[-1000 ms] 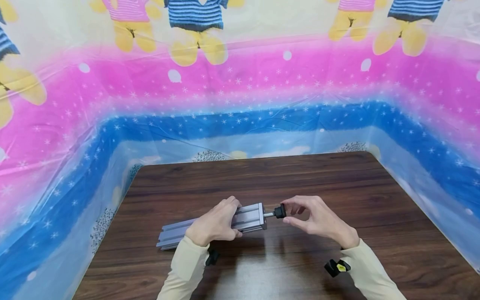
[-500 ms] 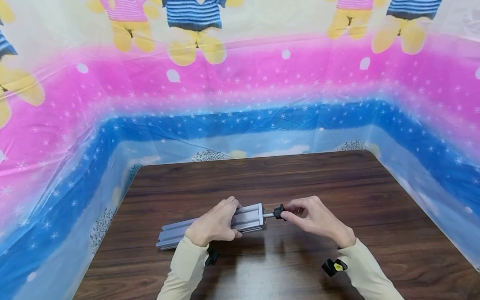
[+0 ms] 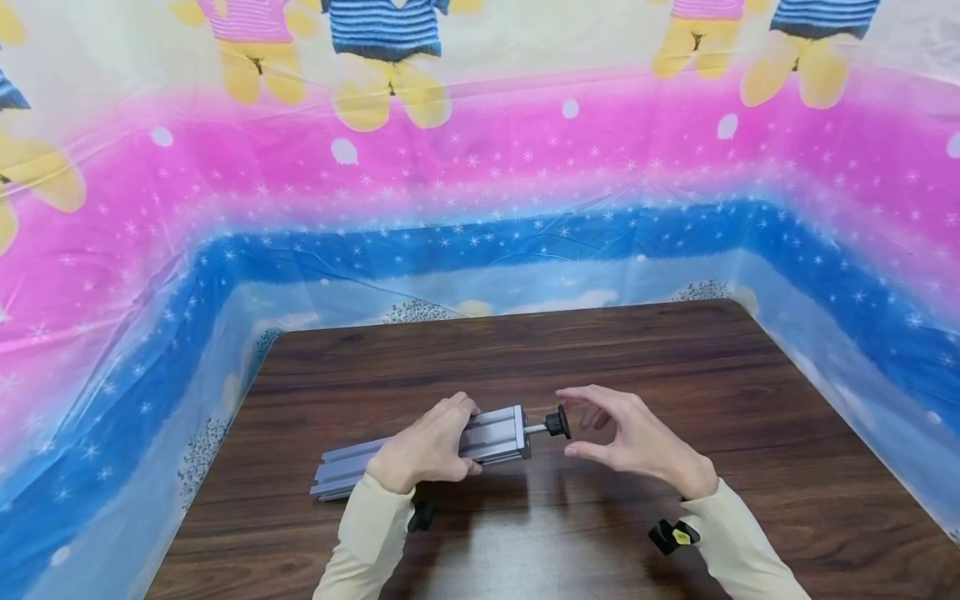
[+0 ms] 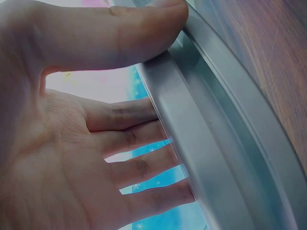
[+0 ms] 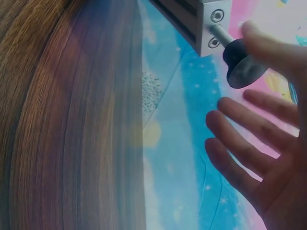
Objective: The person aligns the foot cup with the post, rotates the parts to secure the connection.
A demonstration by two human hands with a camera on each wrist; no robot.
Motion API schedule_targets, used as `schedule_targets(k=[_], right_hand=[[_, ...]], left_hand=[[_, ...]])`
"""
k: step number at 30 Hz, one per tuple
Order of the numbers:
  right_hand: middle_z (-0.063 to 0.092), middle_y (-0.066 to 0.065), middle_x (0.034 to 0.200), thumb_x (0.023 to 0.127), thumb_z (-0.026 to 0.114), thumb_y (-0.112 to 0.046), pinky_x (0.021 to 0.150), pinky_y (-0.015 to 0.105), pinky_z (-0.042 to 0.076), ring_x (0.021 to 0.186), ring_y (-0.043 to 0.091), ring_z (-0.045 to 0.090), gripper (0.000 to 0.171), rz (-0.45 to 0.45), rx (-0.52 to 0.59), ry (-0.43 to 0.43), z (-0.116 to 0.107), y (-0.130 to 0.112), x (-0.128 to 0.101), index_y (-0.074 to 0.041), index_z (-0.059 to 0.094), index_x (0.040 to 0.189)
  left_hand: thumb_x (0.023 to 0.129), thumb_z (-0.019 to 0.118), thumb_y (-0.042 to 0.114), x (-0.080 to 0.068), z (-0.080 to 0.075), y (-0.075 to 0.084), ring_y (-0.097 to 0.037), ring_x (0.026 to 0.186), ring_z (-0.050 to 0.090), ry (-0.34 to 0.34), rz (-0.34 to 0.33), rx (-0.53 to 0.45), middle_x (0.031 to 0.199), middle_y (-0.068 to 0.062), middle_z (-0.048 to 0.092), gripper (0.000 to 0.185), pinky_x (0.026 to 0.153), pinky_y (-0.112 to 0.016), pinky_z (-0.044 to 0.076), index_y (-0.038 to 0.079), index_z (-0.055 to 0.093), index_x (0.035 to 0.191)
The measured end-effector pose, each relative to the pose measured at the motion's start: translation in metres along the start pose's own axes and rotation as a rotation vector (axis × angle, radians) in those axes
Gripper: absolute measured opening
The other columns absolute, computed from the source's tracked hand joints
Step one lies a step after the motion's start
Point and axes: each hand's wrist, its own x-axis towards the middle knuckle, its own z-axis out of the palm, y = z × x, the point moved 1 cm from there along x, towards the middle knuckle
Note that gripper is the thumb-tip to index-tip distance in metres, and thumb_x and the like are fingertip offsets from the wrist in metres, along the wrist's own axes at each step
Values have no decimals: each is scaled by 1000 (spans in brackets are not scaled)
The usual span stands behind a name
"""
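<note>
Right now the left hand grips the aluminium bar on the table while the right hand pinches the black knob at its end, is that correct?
Not quite: the right hand is open beside the black knob, fingers spread, as the right wrist view shows. The left hand does grip the aluminium bar.

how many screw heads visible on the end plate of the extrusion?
2, seen in the right wrist view: one screw head near the top corner of the end plate, one lower, beside the black foot's stud. Others may be hidden.
</note>
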Motion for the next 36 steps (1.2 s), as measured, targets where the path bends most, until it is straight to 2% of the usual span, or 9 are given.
schedule_targets(k=[5,14,20,26,30,34,36], right_hand=[[69,-7,116,82,85,-14,69,29,56,84,10,66,59,-23,22,5,0,-1,2,-23,62,136],[72,-6,99,86,82,-24,64,33,57,80,11,67,40,11,26,1,0,1,3,-16,70,123],[74,-1,95,88,80,-25,61,32,57,78,2,65,33,36,41,0,1,2,5,-13,72,118],[72,-12,88,90,78,-26,62,34,57,73,0,63,18,47,41,-6,3,4,6,-19,75,107],[72,-15,87,92,75,-28,62,29,56,71,-1,63,10,73,34,-8,4,4,6,-24,76,101],[73,-13,83,95,72,-30,61,25,53,68,-1,63,6,100,20,-6,6,2,8,-24,75,94],[71,-13,78,96,70,-31,58,24,51,63,0,61,11,114,7,-10,7,2,8,-25,74,88]], left_hand=[[75,87,16,0,-1,0,-20,88,47,-4,-14,-7,104,-9,56,54,79,-39,44,-4,59,118],[74,88,16,0,-1,0,-21,88,48,5,-10,2,103,-8,55,54,81,-40,45,-3,60,116],[73,88,15,-1,-1,0,-20,86,47,21,13,15,100,-7,55,52,79,-38,45,-3,60,114],[74,87,16,0,-1,1,-19,86,47,13,9,22,100,-7,54,51,79,-37,45,-2,60,114],[73,86,15,0,-1,1,-19,87,47,9,9,24,99,-7,55,50,80,-37,45,-2,60,113],[73,86,15,-1,-2,2,-19,87,47,13,7,23,99,-6,54,50,80,-37,45,-2,60,113],[73,87,15,-1,-2,2,-19,87,47,14,7,23,99,-6,54,51,80,-37,45,-2,60,113]])
